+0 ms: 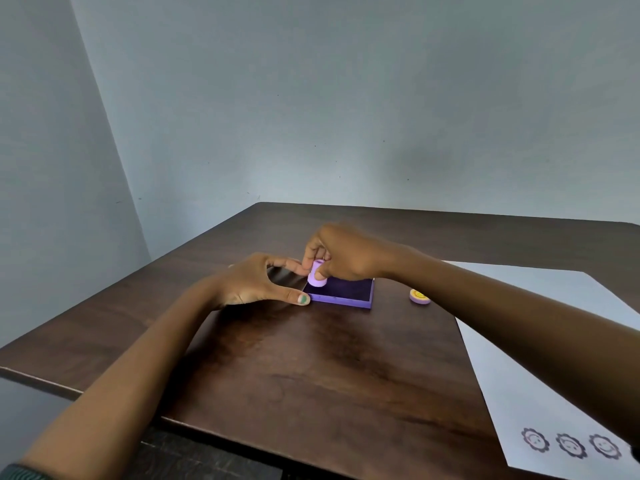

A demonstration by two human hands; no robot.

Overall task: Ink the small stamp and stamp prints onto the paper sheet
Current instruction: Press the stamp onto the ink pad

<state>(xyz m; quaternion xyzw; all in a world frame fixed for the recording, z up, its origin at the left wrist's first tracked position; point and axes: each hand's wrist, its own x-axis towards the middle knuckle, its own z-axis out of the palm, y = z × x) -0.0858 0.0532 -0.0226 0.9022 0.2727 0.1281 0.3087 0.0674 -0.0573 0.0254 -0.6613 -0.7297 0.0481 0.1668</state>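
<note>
Stamp on ink pad, right hand gripping.
Right hand (341,256) pinches the small lilac stamp (317,278) upright on the purple ink pad's (341,292) left corner; left hand (258,282), fingers spread, braces the pad's left edge. Paper sheet (519,375) lies right of the pad, bare table (311,358) between.

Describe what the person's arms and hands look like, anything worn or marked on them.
Both forearms are bare, with no watch, ring or bracelet showing. The left hand has a thumbnail painted green. A dark green ribbed cuff shows at the bottom left corner, where the left arm leaves the picture. The right hand shows no polish or jewellery from this angle; its arm runs off the right edge with no sleeve in sight.
</note>
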